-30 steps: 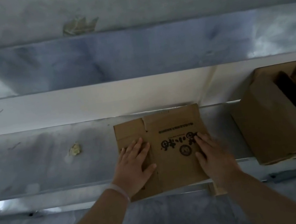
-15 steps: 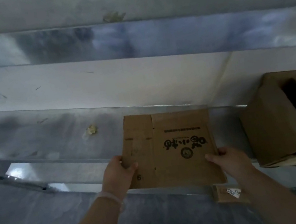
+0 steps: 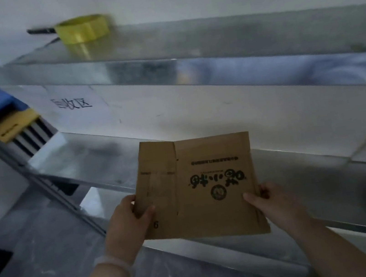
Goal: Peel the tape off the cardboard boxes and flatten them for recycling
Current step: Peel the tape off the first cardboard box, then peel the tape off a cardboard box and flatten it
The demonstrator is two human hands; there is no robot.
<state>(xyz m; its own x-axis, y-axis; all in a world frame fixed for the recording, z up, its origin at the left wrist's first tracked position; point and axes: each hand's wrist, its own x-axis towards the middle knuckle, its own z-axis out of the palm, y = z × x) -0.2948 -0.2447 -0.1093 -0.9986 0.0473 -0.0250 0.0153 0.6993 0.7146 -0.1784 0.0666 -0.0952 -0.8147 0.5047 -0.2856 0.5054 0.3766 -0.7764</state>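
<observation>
A flattened brown cardboard box [image 3: 199,188] with black printed characters and a round logo hangs in the air in front of the lower metal shelf [image 3: 100,165]. My left hand [image 3: 130,221] grips its lower left edge, thumb on top. My right hand [image 3: 268,201] grips its lower right edge, thumb on the printed face. The box is lifted off the shelf and tilted slightly toward me.
A yellow tape roll [image 3: 83,28] with a dark handle sits on the upper metal shelf [image 3: 209,38]. A blue and yellow object [image 3: 3,116] lies at the left behind the shelf post [image 3: 40,184]. Black writing marks the white back wall [image 3: 71,103]. Grey floor lies below.
Both hands went from pressing the flattened box on the shelf to gripping its edges and lifting it. The view swung left and up; the other boxes at the right left the frame.
</observation>
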